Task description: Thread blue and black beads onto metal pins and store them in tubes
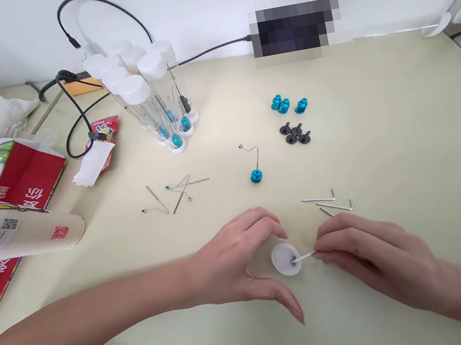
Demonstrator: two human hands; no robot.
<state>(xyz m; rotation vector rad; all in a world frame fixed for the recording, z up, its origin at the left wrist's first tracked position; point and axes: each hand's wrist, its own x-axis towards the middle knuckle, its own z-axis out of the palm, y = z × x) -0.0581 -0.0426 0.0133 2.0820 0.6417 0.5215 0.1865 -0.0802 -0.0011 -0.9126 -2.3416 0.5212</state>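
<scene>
Gripping a rod (306,255) with the right hand (374,257) at three o'clock from a white cap (279,259), the rod's far end at the cap, left hand (237,260) open and curved at nine o'clock, blue base (257,176) near twelve, hex keys (334,206) between one and two, tubes (152,112) at eleven

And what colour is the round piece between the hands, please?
The round piece is translucent white, clearest in the head view.
</scene>
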